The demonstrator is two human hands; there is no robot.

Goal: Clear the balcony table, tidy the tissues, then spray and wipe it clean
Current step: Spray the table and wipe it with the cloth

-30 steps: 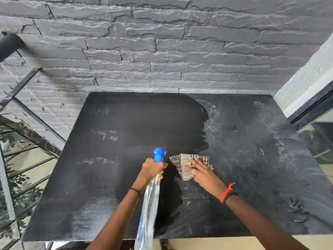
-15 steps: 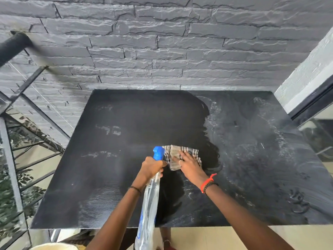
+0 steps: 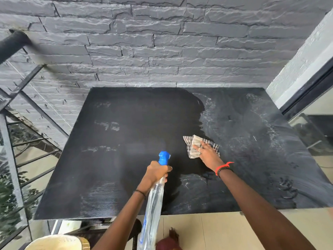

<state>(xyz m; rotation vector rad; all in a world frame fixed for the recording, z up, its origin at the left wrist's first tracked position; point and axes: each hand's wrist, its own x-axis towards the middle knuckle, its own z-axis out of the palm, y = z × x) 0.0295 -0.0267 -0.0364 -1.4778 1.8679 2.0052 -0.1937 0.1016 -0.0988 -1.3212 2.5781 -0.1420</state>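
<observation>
The black table (image 3: 126, 114) fills the middle of the view, wet and dark at its centre, streaked grey on the right. My left hand (image 3: 156, 173) grips the neck of a clear spray bottle (image 3: 153, 204) with a blue nozzle, held over the table's near edge and pointing forward. My right hand (image 3: 207, 153) presses flat, fingers spread, on a checked cloth (image 3: 193, 141) lying on the table right of centre.
A grey stone wall (image 3: 162, 51) stands behind the table. A black metal railing (image 3: 10, 114) runs along the left, with plants below it. A glass door frame (image 3: 306, 87) is at the right. A pale rounded object (image 3: 57, 242) shows at the bottom left.
My right hand slid the cloth left towards the bottle, then back to the right and a little further away. The left hand kept holding the bottle in about the same place.
</observation>
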